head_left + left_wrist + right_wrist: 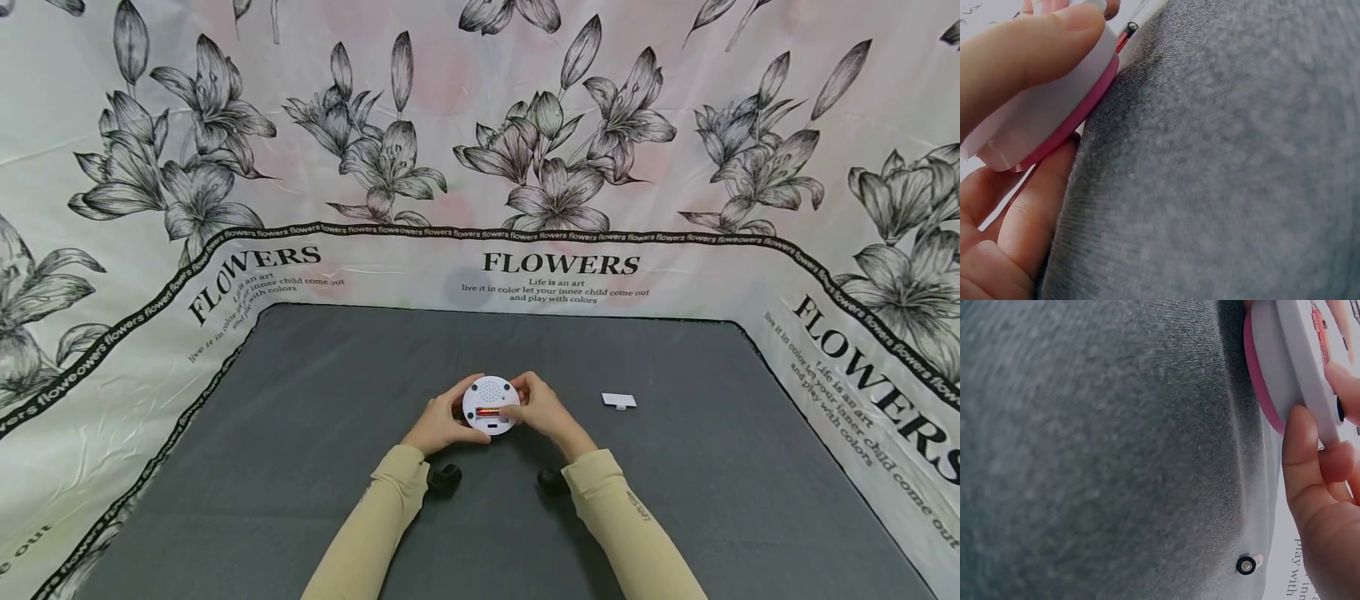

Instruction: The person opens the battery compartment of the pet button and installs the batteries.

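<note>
Both hands hold a round white device [483, 390] with a pink rim, its underside turned up. This face shows a grid of small holes, dark feet and an uncovered battery slot with a red battery [487, 412] in it. My left hand [447, 421] grips the left edge, thumb [1054, 47] on the white casing and fingers beneath. On the right edge, my right hand [546, 410] pinches the casing, its thumb at the slot's end and a finger [1300, 431] against the side. In the left wrist view, a small red piece with a black end [1127, 35] shows beyond the device.
A white battery cover [618, 401] with a small tab lies on the grey cloth [375, 358], right of the hands. A small black ring-shaped end [1246, 565] appears on the cloth in the right wrist view. Flower-printed sheeting [420, 267] borders the cloth.
</note>
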`<state>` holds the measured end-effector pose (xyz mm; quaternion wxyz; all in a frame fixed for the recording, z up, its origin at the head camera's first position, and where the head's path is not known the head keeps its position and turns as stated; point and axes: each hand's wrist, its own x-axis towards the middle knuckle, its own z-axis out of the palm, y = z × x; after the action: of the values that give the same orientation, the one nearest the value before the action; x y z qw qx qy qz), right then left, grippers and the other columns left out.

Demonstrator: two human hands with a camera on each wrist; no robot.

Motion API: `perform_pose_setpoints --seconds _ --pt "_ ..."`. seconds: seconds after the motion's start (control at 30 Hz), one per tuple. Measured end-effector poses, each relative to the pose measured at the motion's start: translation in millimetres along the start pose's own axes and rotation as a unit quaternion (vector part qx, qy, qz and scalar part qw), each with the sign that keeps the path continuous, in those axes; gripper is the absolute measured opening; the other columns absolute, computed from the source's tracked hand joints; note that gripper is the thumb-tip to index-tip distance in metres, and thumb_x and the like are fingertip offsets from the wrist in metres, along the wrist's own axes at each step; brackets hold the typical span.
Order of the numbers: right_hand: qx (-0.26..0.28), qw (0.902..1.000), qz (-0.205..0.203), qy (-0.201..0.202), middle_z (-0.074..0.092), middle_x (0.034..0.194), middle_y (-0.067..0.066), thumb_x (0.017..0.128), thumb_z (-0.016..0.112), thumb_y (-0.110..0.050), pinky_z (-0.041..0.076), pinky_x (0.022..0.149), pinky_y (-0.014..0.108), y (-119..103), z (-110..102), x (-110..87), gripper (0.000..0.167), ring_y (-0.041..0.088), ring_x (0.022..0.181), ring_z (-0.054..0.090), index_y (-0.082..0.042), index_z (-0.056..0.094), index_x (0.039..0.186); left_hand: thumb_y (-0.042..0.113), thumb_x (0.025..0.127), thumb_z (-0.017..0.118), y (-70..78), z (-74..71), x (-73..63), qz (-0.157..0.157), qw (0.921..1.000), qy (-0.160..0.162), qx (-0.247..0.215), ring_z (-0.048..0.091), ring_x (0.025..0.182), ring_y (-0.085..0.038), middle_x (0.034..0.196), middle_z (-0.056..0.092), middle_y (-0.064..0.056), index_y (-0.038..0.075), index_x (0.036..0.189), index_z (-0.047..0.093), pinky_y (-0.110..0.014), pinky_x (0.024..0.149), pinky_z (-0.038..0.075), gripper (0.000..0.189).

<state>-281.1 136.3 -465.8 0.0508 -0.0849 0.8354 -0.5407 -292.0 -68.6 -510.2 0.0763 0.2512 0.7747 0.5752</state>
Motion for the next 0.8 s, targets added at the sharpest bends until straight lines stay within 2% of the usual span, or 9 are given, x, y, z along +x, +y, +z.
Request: perform_pose_setpoints --seconds 0.13,0.3,0.5,0.6,0.73,0.8 --pt "0.013 0.9998 -0.012 -0.006 0.050 0.081 0.010 0.075 0.074 0.002 0.048 0.055 0.026 2.3 -1.8 -0.8 0.040 0.016 0.065 0.049 0.007 0.050 0.107 0.016 0.062 0.088 0.3 -0.5 -0.1 0.002 1.0000 -0.001 -0.004 0.055 0.102 -0.013 0.121 0.056 -0.003 0.017 0.145 0.034 -0.027 0.079 0.049 0.099" --pt "0.025 0.9997 0.000 -0.006 0.056 0.084 0.010 0.077 0.074 -0.003 0.049 0.061 0.030 5.4 -11.3 0.1 0.036 0.017 0.069 0.052 0.005 0.059 0.109 0.014 0.063 0.087 -0.4 -0.3 -0.9 0.003 0.9999 -0.004 -0.012 0.054 0.105 -0.014 0.123 0.055 -0.004 0.016 0.145 0.032 -0.028 0.080 0.049 0.099" --pt "0.013 0.9985 0.000 0.053 0.063 0.096 0.010 0.084 0.069 -0.011 0.048 0.068 0.036 4.7 -30.9 2.2 0.029 0.021 0.078 0.056 0.002 0.064 0.109 0.009 0.062 0.087 0.3 -0.3 -1.0 0.010 0.9995 0.002 -0.031 0.055 0.104 -0.014 0.121 0.056 -0.006 0.014 0.145 0.032 -0.029 0.081 0.048 0.099" --pt "0.003 0.9963 0.001 0.086 0.064 0.099 0.009 0.085 0.069 -0.015 0.047 0.072 0.037 4.5 -40.1 1.9 0.031 0.022 0.083 0.058 0.001 0.064 0.110 0.005 0.063 0.086 11.1 -1.8 -4.3 0.016 0.9990 0.000 -0.043 0.056 0.103 -0.016 0.120 0.057 -0.009 0.011 0.144 0.033 -0.030 0.080 0.049 0.097" --pt "0.007 0.9940 0.001 0.109 0.064 0.101 0.010 0.083 0.071 -0.016 0.046 0.077 0.035 8.7 -48.4 1.7 0.034 0.022 0.091 0.059 0.001 0.065 0.111 0.001 0.064 0.084 27.9 -4.3 -9.7 0.013 0.9987 -0.007 -0.048 0.055 0.105 -0.018 0.121 0.056 -0.011 0.011 0.144 0.034 -0.030 0.082 0.048 0.095" --pt "0.010 0.9934 0.003 0.114 0.065 0.103 0.010 0.083 0.071 -0.016 0.045 0.080 0.036 11.7 -50.9 1.1 0.035 0.023 0.094 0.058 0.002 0.064 0.112 0.001 0.065 0.084 29.5 -4.9 -10.5 0.011 0.9988 -0.011 -0.046 0.055 0.106 -0.018 0.122 0.055 -0.011 0.010 0.144 0.033 -0.029 0.082 0.048 0.095"
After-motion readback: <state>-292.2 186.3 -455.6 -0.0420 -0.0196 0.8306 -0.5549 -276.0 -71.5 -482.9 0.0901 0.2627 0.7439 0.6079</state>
